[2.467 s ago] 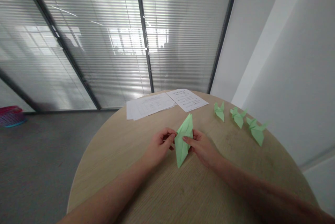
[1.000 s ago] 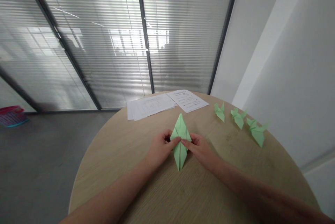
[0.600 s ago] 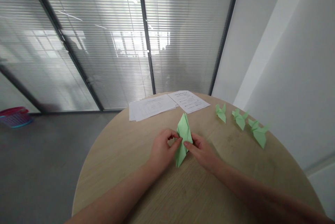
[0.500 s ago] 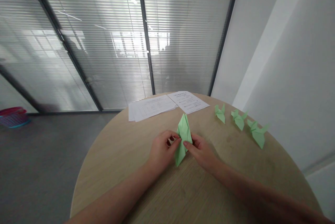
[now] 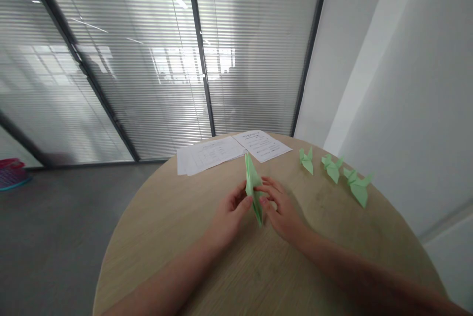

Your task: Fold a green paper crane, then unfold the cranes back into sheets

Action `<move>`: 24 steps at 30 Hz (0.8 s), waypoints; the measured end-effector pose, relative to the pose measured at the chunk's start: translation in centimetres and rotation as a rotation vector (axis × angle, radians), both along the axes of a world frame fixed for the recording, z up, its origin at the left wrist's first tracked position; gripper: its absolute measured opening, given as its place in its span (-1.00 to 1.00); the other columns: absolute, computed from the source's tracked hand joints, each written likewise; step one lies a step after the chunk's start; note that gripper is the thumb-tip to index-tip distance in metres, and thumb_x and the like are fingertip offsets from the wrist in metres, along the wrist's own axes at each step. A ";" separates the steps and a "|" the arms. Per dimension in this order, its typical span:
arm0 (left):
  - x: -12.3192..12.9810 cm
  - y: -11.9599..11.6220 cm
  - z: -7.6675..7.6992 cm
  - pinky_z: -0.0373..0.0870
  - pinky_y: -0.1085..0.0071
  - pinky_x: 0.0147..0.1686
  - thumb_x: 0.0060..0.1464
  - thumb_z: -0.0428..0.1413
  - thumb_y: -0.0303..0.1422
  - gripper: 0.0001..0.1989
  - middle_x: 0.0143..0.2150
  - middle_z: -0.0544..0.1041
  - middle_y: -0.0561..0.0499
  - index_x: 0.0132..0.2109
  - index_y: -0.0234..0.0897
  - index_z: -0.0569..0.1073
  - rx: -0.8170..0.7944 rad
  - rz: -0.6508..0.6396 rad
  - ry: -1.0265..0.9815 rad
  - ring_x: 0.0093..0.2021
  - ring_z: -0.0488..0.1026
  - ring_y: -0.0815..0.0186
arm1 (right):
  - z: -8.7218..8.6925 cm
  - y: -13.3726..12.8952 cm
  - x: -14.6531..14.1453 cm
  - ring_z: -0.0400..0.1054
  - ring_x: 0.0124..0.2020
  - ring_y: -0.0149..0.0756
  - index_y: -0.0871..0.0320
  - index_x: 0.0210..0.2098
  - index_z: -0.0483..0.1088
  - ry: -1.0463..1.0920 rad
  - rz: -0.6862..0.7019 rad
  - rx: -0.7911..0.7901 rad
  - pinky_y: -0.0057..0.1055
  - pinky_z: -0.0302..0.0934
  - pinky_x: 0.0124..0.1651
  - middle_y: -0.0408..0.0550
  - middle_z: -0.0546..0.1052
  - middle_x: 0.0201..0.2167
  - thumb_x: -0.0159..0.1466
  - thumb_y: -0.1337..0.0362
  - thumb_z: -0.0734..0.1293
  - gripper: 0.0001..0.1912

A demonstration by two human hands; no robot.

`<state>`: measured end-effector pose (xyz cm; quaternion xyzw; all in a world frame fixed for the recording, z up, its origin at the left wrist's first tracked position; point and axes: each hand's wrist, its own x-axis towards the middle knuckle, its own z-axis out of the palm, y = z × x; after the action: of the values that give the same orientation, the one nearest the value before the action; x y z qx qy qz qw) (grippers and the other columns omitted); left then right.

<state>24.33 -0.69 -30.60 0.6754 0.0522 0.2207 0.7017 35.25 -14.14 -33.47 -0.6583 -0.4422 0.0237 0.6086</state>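
The left hand (image 5: pixel 229 210) pinches the folded green paper (image 5: pixel 252 180). The right hand (image 5: pixel 280 207), fingers parted, touches its side above the desk (image 5: pixel 155 217).

On your bench (image 5: pixel 155 237), the papers (image 5: pixel 214 153) lie beyond your hands (image 5: pixel 254 207), the folded paper (image 5: pixel 253 183) between them. Three paper figures (image 5: pixel 332 170) sit toward the right edge; a basket (image 5: pixel 13 174) stands on the floor (image 5: pixel 55 242), left.

The folded paper (image 5: pixel 252 174) between the left hand (image 5: pixel 231 210) and right hand (image 5: pixel 283 210) is pale green, like the origami birds (image 5: pixel 331 170) to their right. Beyond them, the printed sheets (image 5: pixel 263 146) are white with dark text. Grain streaks the tan wooden tabletop (image 5: pixel 158 217) beneath; the basket (image 5: pixel 13 174) far left has a red rim and blue base.
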 end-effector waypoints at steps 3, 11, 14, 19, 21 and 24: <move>0.1 0.3 -0.2 0.44 0.06 0.19 0.11 0.29 -0.16 -0.56 0.07 0.64 -0.14 0.11 -0.22 0.57 -0.117 0.002 0.041 0.04 0.58 0.05 | -0.4 0.1 0.0 0.34 0.24 -0.09 0.00 0.02 0.54 -0.052 0.015 -0.048 -0.21 0.43 0.05 0.07 0.34 0.28 0.40 0.21 0.28 -0.74; 0.4 0.5 -0.9 0.54 0.22 -0.04 -0.05 0.38 -0.09 -0.60 -0.22 0.68 -0.15 -0.22 -0.36 0.61 -0.284 0.053 0.196 -0.24 0.59 0.18 | -0.5 -0.1 0.3 0.39 0.21 -0.09 -0.01 0.06 0.55 -0.229 -0.021 -0.088 -0.08 0.29 0.27 0.05 0.49 0.17 0.33 0.35 0.30 -0.65; 0.5 0.7 -1.0 0.54 0.25 -0.09 -0.08 0.40 -0.11 -0.61 -0.22 0.68 -0.17 -0.24 -0.36 0.61 -0.319 0.063 0.239 -0.26 0.60 0.19 | -0.6 -0.1 0.3 0.45 0.10 -0.13 -0.01 0.09 0.52 -0.168 -0.027 -0.084 -0.16 0.40 0.09 0.04 0.51 0.14 0.31 0.33 0.32 -0.63; 0.2 1.0 -0.6 0.53 0.27 -0.16 0.01 0.34 -0.14 -0.65 -0.23 0.69 -0.20 -0.22 -0.38 0.62 -0.247 0.112 0.282 -0.28 0.60 0.16 | -1.2 0.3 0.7 0.52 -0.14 -0.20 -0.01 0.29 0.31 0.076 -0.071 -0.028 -0.25 0.44 -0.13 -0.02 0.59 -0.10 0.27 0.25 0.38 -0.41; 0.2 1.1 -0.6 0.51 0.29 -0.21 0.04 0.31 -0.15 -0.66 -0.25 0.68 -0.18 -0.20 -0.37 0.60 -0.186 0.133 0.276 -0.30 0.59 0.16 | -1.3 0.3 1.0 0.52 -0.19 -0.20 0.02 0.18 0.41 0.160 -0.046 -0.040 -0.25 0.44 -0.13 -0.02 0.61 -0.16 0.32 0.16 0.35 -0.57; 0.3 1.3 -0.7 0.47 0.30 -0.25 0.06 0.28 -0.18 -0.66 -0.25 0.66 -0.13 -0.12 -0.37 0.58 -0.069 0.154 0.236 -0.29 0.55 0.18 | -1.2 0.1 1.3 0.52 -0.20 -0.19 0.02 -0.09 0.54 0.194 0.000 -0.072 -0.23 0.42 -0.12 -0.03 0.63 -0.19 0.36 0.09 0.32 -0.76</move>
<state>24.67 0.61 -31.32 0.6661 0.1936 0.1910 0.6945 36.59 -13.99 -34.71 -0.6744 -0.3799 0.1030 0.6248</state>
